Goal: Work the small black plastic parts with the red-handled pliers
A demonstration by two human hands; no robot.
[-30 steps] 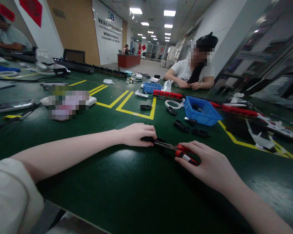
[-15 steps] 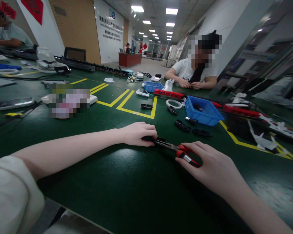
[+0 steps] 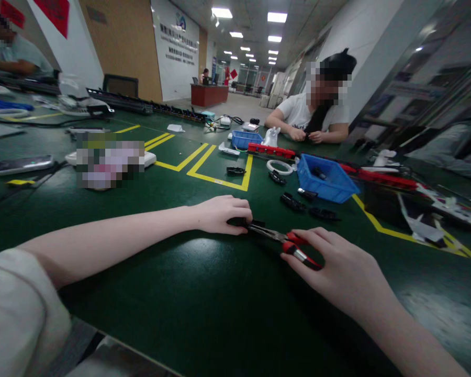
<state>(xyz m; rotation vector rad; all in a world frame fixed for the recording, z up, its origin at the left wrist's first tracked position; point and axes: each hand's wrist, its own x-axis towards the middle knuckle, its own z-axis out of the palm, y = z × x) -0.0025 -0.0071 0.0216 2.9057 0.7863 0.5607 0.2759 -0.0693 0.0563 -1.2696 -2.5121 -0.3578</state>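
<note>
At the left of our green table point(image 3: 180, 293), well apart from the pliers point(image 3: 279, 237), we have a phone point(image 3: 22, 165). Nearer the pliers, though also left of them, lies a pixelated thing point(image 3: 110, 162) we cannot make out. Yellow tape point(image 3: 215, 181) frames a patch beyond the pliers, to their left, with one clip point(image 3: 236, 171) inside it. Our left hand point(image 3: 222, 214) is just left of the pliers, its fingers clamped on a black part point(image 3: 238, 222) that they largely hide. We find this part at the tips of the pliers, but cannot tell whether those tips grip it. Beyond the pliers we see a white ring point(image 3: 269, 166), then, farther right, two more clips point(image 3: 293, 202) and a blue bin point(image 3: 329, 192) with something dark inside. A person point(image 3: 327, 118) in a white shirt sits far beyond the pliers. Our right hand point(image 3: 335, 262) is at the pliers' right end, its fingers clamped on the red-and-black handles.
</note>
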